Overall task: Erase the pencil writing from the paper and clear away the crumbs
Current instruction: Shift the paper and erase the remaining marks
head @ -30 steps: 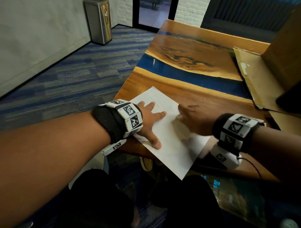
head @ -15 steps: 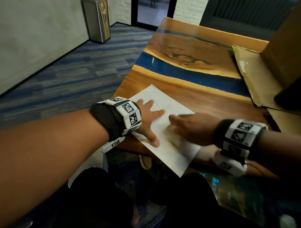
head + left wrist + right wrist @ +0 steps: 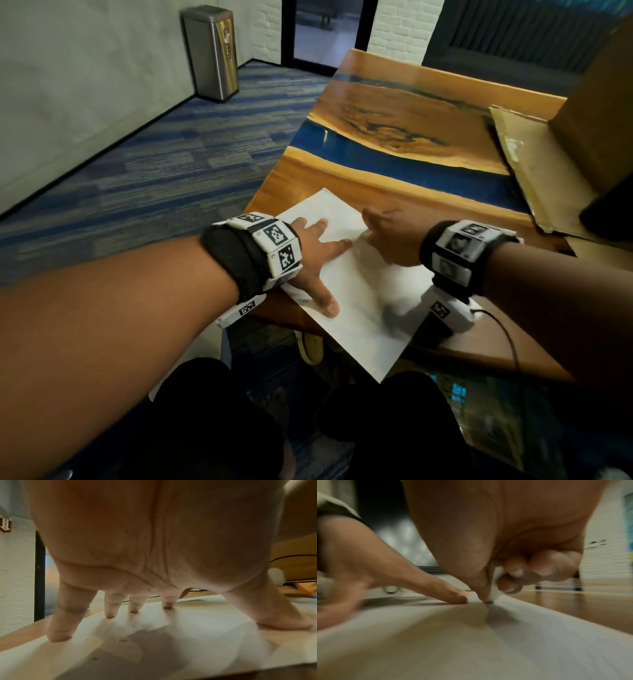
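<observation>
Paper (image 3: 356, 301): one sheet, on the table (image 3: 394, 113).
Left hand (image 3: 317, 255): fingers spread flat, pressing the sheet.
Right hand (image 3: 394, 236): pinching one white eraser (image 3: 494, 588), tip on paper.
Crumbs (image 3: 122, 640): a few dark specks.

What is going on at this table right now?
A person is rubbing out pencil marks on a sheet of paper lying at the near edge of a wooden table. The left hand presses flat on the sheet, fingers spread. The right hand pinches a small white eraser, tip down on the paper. A few dark crumbs lie by the left fingers.
</observation>
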Demonstrator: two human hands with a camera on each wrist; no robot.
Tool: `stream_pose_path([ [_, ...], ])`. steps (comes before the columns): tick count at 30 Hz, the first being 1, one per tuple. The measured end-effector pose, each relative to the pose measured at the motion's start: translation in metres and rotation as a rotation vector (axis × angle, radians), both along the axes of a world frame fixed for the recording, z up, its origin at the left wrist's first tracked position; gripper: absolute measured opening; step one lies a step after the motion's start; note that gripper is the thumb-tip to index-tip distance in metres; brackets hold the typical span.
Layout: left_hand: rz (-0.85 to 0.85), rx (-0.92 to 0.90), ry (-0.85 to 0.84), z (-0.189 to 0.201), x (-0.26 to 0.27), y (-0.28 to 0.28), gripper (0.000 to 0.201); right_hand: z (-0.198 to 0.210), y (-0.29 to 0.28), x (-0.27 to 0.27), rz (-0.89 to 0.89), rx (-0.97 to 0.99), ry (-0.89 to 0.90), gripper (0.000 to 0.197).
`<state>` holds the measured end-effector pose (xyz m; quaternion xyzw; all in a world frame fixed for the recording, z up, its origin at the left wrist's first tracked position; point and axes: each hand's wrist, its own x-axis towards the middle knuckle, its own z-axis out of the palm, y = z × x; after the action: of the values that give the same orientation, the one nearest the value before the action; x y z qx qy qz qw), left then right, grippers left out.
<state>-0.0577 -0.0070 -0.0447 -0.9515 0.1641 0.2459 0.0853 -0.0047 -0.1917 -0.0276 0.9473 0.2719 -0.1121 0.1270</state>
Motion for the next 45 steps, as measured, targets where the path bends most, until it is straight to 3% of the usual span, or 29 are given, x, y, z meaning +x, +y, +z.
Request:
stream_pose_path([
  [4, 0.004, -0.005, 0.012, 0.000, 0.000, 0.000, 0.132, 0.005, -0.009, -0.058, 0.106, 0.031, 0.325, 0.016],
  [5, 0.003, -0.003, 0.008, 0.000, 0.000, -0.001, 0.132, 0.005, -0.014, -0.061, 0.087, 0.033, 0.338, 0.015],
  [9, -0.007, 0.015, -0.006, -0.003, 0.002, -0.002, 0.133, 0.011, -0.028, -0.045, -0.076, 0.033, 0.141, 0.014],
  [14, 0.015, -0.004, 0.021, -0.005, 0.001, 0.003, 0.136, 0.006, -0.019, -0.096, 0.201, 0.080, 0.324, 0.015],
  [19, 0.008, 0.018, 0.009, -0.005, 0.003, 0.002, 0.135, 0.011, -0.055, -0.055, -0.058, 0.045, 0.145, 0.015],
  [21, 0.010, 0.024, 0.013, -0.005, 0.004, 0.002, 0.135, 0.011, -0.057, -0.065, -0.020, 0.062, 0.150, 0.016],
  [25, 0.022, 0.024, 0.033, -0.002, 0.006, 0.003, 0.137, 0.008, -0.043, -0.108, 0.202, 0.110, 0.331, 0.017],
  [30, 0.071, 0.041, 0.040, 0.000, 0.011, 0.002, 0.136, 0.011, -0.059, -0.066, -0.050, 0.090, 0.181, 0.015],
  [36, 0.086, 0.030, 0.049, 0.001, 0.011, 0.003, 0.134, 0.004, -0.036, -0.096, 0.139, 0.102, 0.289, 0.022],
  [41, 0.083, 0.021, 0.034, 0.001, 0.003, 0.004, 0.125, -0.002, -0.082, -0.041, -0.201, 0.103, 0.065, 0.021],
  [45, 0.092, -0.073, 0.036, 0.005, -0.005, 0.018, 0.099, -0.006, -0.115, -0.016, -0.380, 0.071, -0.030, 0.031],
])
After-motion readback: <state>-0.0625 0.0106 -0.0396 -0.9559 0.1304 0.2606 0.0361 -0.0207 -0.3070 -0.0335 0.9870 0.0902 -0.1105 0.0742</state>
